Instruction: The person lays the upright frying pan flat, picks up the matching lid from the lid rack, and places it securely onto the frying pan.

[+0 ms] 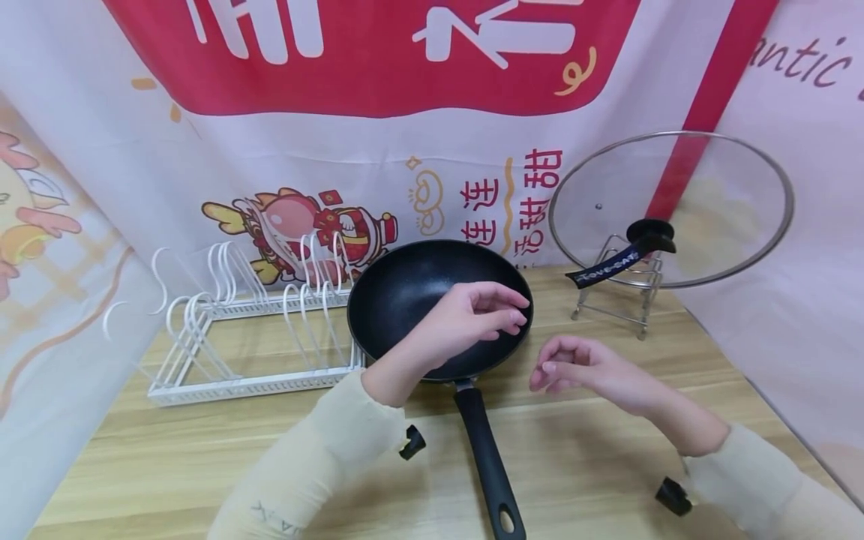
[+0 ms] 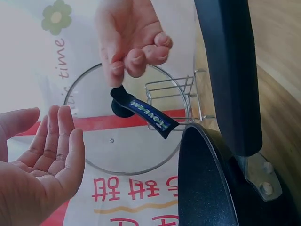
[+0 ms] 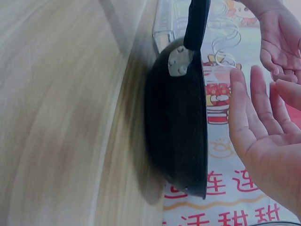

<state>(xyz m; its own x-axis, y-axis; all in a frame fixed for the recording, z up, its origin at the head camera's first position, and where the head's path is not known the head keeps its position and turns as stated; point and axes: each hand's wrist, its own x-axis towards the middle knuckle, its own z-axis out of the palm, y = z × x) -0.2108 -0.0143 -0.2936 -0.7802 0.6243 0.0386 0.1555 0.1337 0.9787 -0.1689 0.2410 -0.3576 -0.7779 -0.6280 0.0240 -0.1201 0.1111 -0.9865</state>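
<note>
A black frying pan (image 1: 405, 289) sits on the wooden table, its long handle (image 1: 484, 457) pointing toward me. My left hand (image 1: 475, 311) hovers above the pan's right half, fingers loosely bent and holding nothing. To the right of the pan, my right hand (image 1: 583, 369) is raised over the table, also with nothing in its relaxed fingers. In the left wrist view both palms look bare, the left hand (image 2: 51, 165) with its fingers extended. The right wrist view shows the right hand (image 3: 270, 127) apart from the pan's side (image 3: 176, 113).
A glass lid (image 1: 732, 202) with a black handle leans upright in a wire stand (image 1: 614, 316) at the back right. Left of the pan stands a white dish rack (image 1: 256, 385), close against it. Printed cloth (image 1: 378, 135) hangs behind and at the sides.
</note>
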